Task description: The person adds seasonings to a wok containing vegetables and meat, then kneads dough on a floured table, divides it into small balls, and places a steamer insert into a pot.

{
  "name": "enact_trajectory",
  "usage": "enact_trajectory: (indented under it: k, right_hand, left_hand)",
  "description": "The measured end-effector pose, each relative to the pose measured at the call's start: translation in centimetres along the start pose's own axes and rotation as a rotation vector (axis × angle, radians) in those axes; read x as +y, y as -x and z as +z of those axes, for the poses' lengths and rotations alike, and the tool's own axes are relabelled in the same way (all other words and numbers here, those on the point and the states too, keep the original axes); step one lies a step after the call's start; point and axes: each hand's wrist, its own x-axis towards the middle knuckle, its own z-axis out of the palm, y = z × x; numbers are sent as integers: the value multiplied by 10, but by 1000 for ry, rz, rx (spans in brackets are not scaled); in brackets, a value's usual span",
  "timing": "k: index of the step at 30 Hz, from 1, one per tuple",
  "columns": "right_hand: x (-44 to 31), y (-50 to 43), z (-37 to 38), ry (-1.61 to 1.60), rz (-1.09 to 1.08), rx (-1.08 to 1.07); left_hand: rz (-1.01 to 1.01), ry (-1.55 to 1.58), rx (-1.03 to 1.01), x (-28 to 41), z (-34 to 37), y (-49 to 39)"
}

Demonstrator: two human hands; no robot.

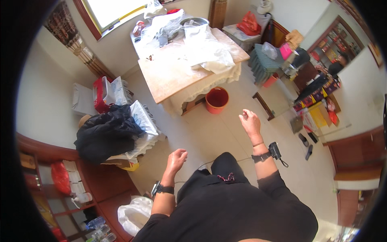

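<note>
My left hand point(177, 159) hangs in mid-air before my body with loosely bent fingers and nothing visible in it. Further forward and to the right, my right hand point(251, 122) is raised over the floor, its fingers curled and the thumb apart, also holding nothing that I can see. A red bucket point(217, 101) stands on the tiles ahead, against the table's lower front. The wooden-topped table point(164, 81) bears white plastic sheeting point(208, 48), a metal basin point(195, 21) partly covered by it, and a small dark heap in clear plastic. Black devices are strapped to both forearms.
Left of the table, a dark jacket point(112, 133) lies over a cloth-covered seat. A wooden shelf unit point(105, 178) and a white sack point(135, 213) are near my left side. Slippers point(308, 152) and cardboard boxes point(320, 116) lie at right, by a mirror point(287, 93). A cable crosses the floor.
</note>
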Motion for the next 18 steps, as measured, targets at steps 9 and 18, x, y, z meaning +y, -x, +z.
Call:
enact_trajectory:
  k: [9,18]
  right_hand:
    - [-28,-262,159,168,-208,-90]
    - [-29,-373,229,160,-367,-158]
  left_hand:
    - [-216,107,256,65,-3,-153]
    - [-323,162,330,154,2,-249]
